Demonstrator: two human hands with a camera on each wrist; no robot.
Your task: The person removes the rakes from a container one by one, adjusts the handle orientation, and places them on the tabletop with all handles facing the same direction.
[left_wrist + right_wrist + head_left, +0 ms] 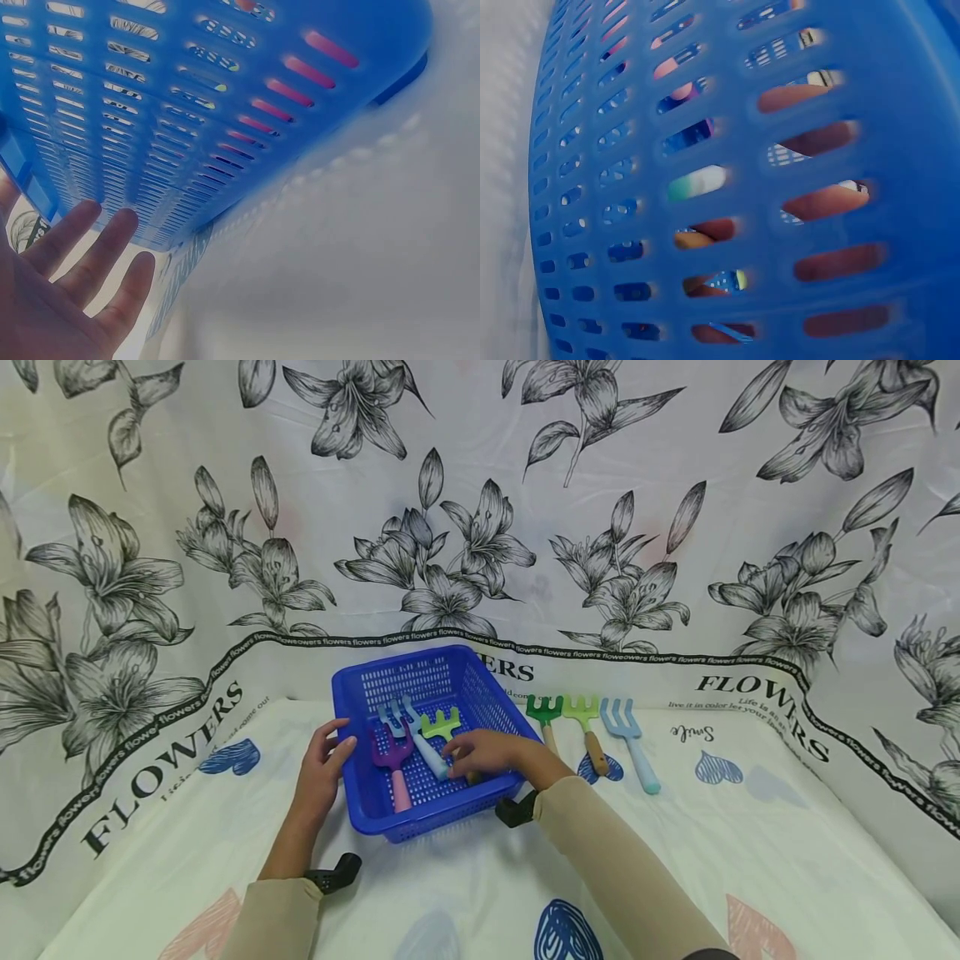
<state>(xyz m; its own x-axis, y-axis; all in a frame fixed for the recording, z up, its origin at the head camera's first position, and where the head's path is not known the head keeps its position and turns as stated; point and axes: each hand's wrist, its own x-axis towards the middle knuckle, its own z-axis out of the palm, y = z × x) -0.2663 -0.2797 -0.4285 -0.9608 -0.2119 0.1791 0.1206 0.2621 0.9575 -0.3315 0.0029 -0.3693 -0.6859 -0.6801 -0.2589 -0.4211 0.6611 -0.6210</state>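
Observation:
A blue slotted plastic basket (442,814) stands on the cloth, holding several toy garden hand forks. Inside are a magenta fork with a pink handle (401,789), two light blue forks, one with its handle (431,758) toward me, and a light green fork (441,724). My right hand (491,753) reaches over the right side into the basket, above the light green fork's brown handle (474,777). Its fingertips are close to the light blue handle; whether they grip either is hidden. My left hand (321,768) touches the basket's left rim, fingers mostly straight in the left wrist view.
Right of the basket, a dark green fork (545,708), a light green fork with a brown handle (595,752) and a light blue fork (637,756) lie side by side. A flower-printed cloth (615,527) hangs behind. Black wrist cameras (517,810) sit at both cuffs.

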